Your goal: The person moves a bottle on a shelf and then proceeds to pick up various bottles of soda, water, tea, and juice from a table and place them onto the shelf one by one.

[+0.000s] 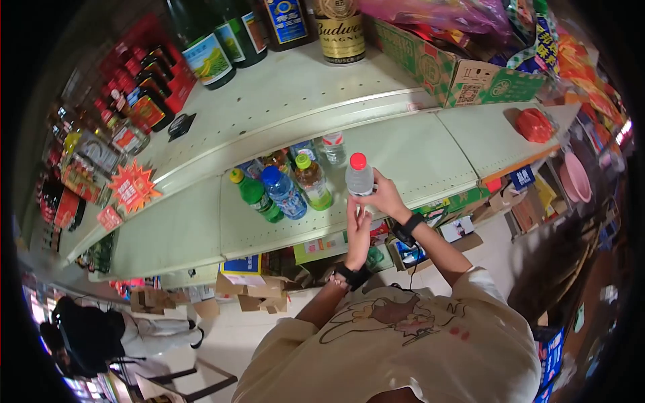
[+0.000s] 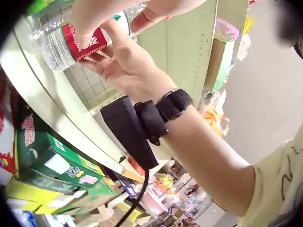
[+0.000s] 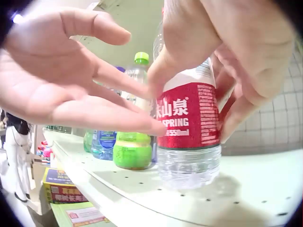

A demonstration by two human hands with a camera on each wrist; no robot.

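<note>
A clear water bottle (image 1: 359, 180) with a red cap stands near the shelf's front edge. My right hand (image 1: 385, 199) grips it, with fingers and thumb around the upper part in the right wrist view. There the bottle (image 3: 189, 116) is upright and its red label faces the camera; whether its base touches the shelf I cannot tell. My left hand (image 1: 358, 235) has its fingers extended, with fingertips at the label's side. To the left stand a green bottle (image 1: 255, 195), a blue-capped bottle (image 1: 285, 195) and a lime-capped bottle (image 1: 314, 185).
Another clear bottle (image 1: 332, 149) stands behind, beside more drinks. The upper shelf (image 1: 289, 84) holds large bottles and a green carton (image 1: 494, 84). A red package (image 1: 535, 125) lies at the right. Cardboard boxes (image 1: 252, 285) sit below; a person (image 1: 87, 336) is at lower left.
</note>
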